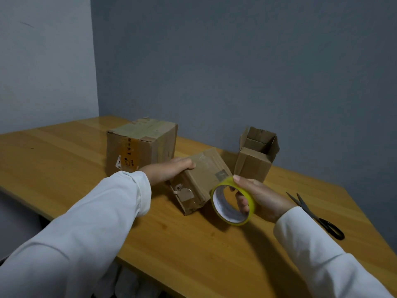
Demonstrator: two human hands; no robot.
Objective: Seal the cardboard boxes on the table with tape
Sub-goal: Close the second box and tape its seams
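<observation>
Mid-table, the left hand (171, 172) grips the small box (199, 181), tilted; the right hand (257, 196) holds the tape roll (233, 201) just beside it. Next, probably, finding the tape's end, hidden here.
</observation>
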